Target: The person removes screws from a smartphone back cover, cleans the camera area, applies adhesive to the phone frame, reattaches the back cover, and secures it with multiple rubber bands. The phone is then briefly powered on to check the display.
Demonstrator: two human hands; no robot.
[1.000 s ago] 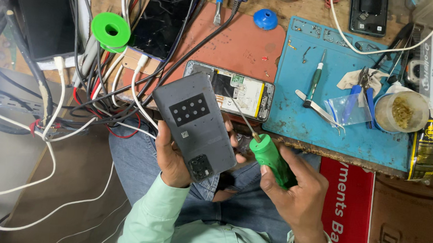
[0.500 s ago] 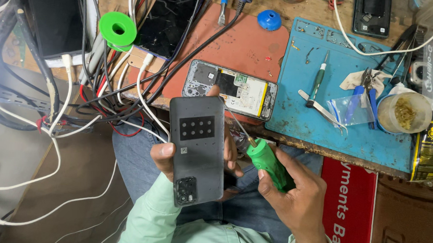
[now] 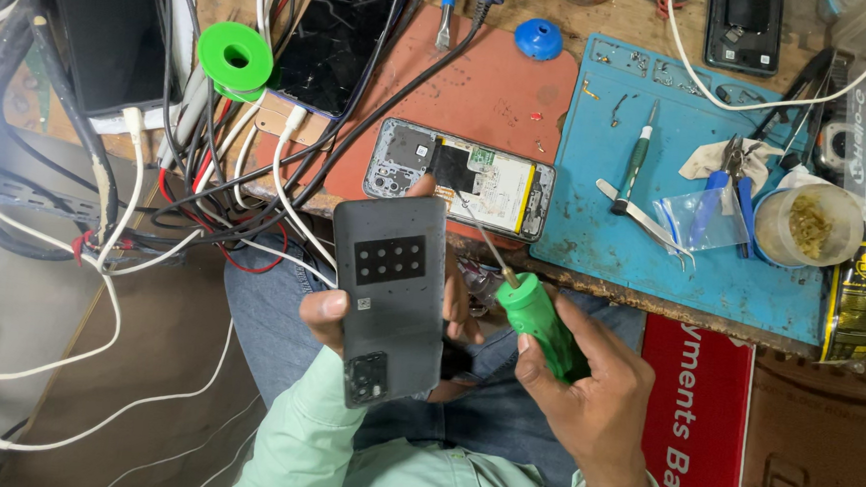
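The left hand (image 3: 349,314) grips a dark grey back cover (image 3: 390,296), thumb on its left edge and fingers wrapped behind the right edge. The cover's long axis runs nearly straight away from the body, with its camera end toward the wrist. The right hand (image 3: 585,383) is closed around a green screwdriver (image 3: 538,325). Its thin shaft slants up and left from those fingers, and the tip sits at or just above the opened phone (image 3: 462,180); I cannot tell if it touches. That phone lies flat on the red mat (image 3: 483,86), just beyond the cover's far end, long axis crosswise to the cover. The right hand's tool is nearer the phone than the left fingers, which are taken up by the cover.
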